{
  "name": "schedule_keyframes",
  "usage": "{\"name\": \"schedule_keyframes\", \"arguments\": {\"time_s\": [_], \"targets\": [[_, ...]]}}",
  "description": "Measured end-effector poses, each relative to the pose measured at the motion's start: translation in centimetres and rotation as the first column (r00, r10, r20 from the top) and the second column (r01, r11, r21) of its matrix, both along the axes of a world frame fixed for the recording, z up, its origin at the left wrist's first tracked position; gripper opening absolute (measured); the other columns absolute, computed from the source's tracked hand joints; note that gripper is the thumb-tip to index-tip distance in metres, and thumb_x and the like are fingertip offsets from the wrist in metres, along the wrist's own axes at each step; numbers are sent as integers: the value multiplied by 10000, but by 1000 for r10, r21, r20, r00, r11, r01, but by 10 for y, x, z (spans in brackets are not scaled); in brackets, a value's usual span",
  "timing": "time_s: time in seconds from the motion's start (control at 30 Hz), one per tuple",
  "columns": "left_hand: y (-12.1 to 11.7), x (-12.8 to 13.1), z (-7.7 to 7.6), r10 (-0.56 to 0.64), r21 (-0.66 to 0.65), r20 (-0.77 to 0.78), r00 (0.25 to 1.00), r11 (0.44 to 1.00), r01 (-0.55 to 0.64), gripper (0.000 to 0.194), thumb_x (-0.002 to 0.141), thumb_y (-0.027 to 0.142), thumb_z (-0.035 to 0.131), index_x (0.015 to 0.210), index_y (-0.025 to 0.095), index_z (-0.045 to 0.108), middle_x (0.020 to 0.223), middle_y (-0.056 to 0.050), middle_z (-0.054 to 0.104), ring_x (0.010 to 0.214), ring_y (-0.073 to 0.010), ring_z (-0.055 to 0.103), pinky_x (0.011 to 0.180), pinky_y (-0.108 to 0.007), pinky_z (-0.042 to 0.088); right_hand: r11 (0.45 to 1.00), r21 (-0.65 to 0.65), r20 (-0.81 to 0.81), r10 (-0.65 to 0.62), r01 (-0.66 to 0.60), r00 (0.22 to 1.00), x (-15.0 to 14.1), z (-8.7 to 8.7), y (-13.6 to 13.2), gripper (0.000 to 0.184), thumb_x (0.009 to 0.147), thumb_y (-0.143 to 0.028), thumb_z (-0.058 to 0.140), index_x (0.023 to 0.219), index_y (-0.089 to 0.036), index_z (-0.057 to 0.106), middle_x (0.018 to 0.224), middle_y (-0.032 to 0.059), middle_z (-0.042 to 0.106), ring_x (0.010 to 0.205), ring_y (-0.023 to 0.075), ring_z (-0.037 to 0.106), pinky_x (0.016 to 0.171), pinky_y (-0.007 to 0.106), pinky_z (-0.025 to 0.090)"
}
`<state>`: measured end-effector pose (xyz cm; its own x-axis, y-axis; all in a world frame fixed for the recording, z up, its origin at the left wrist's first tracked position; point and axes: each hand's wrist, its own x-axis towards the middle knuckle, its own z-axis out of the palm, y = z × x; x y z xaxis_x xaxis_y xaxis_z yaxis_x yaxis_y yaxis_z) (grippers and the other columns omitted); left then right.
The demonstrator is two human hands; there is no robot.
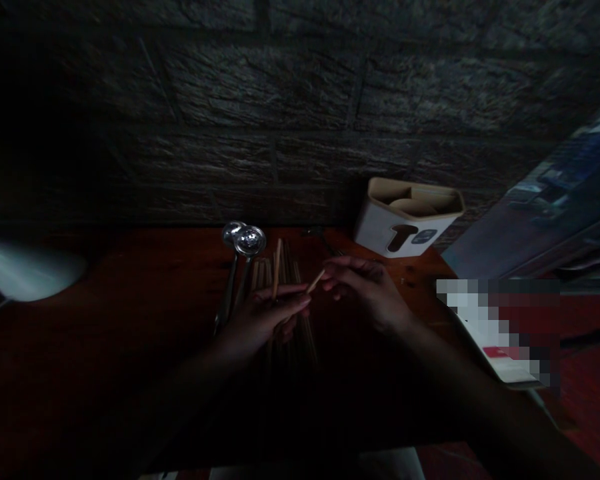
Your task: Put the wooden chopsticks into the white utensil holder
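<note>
Two wooden chopsticks are in my left hand, which is closed on them. One chopstick points up towards the wall; the other chopstick slants up to the right. My right hand is closed in a pinch at the tip of the slanting one. Below my left hand, more chopsticks lie side by side on the dark wooden table, partly hidden by the hand. Just left of them are a perforated ladle and a second metal ladle, their handles pointing towards me.
A white utensil holder with a tan rim and compartments stands back right against the stone-patterned wall. A small dark utensil lies left of it. A pale rounded object is at far left. The light is dim.
</note>
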<state>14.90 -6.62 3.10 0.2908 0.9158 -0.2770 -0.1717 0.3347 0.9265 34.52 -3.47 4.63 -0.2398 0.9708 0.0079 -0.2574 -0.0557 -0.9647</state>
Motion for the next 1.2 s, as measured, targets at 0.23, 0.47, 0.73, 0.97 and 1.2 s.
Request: {"name": "schedule_keyframes", "arguments": {"time_s": [0.23, 0.47, 0.73, 0.97, 1.2], "targets": [[-1, 0, 5, 0, 33, 1, 1000, 999, 0, 418, 744, 376, 751, 1106, 170, 716, 617, 22, 623, 400, -44, 402, 391, -208, 290, 999, 24, -43, 32, -31, 999, 0, 2, -2, 133, 771, -281, 744, 890, -223, 755, 862, 30, 752, 706, 123, 696, 583, 224, 532], [-1, 0, 5, -15, 26, 18, 1000, 1000, 15, 418, 735, 396, 761, 1081, 166, 723, 622, 20, 617, 407, -48, 413, 394, -211, 301, 999, 33, -56, 33, -32, 998, -1, 6, -3, 118, 772, -304, 758, 850, -216, 759, 822, 22, 749, 697, 106, 696, 591, 201, 541], [1, -2, 3, -135, 84, 39, 990, 988, 131, 308, 866, 438, 618, 763, 156, 684, 448, 63, 431, 378, -57, 351, 378, -192, 280, 990, 78, -53, 123, -119, 991, 0, 7, -5, 157, 849, -332, 687, 940, -214, 736, 914, 40, 750, 793, 139, 716, 778, 303, 590], [0, -2, 3, -148, 84, 37, 988, 986, 145, 323, 859, 468, 621, 800, 158, 689, 462, 63, 428, 394, -65, 360, 377, -188, 292, 993, 62, -51, 102, -99, 993, -1, 8, -5, 134, 824, -333, 714, 881, -214, 736, 868, 29, 749, 751, 127, 711, 739, 274, 589], [-1, -1, 6, -186, 98, 39, 982, 979, 181, 362, 878, 478, 590, 797, 142, 699, 427, 73, 403, 353, -54, 323, 362, -187, 290, 989, 93, -29, 121, -118, 992, -3, 6, -6, 188, 839, -340, 694, 989, -230, 721, 888, 23, 733, 777, 126, 691, 743, 288, 565]]}}
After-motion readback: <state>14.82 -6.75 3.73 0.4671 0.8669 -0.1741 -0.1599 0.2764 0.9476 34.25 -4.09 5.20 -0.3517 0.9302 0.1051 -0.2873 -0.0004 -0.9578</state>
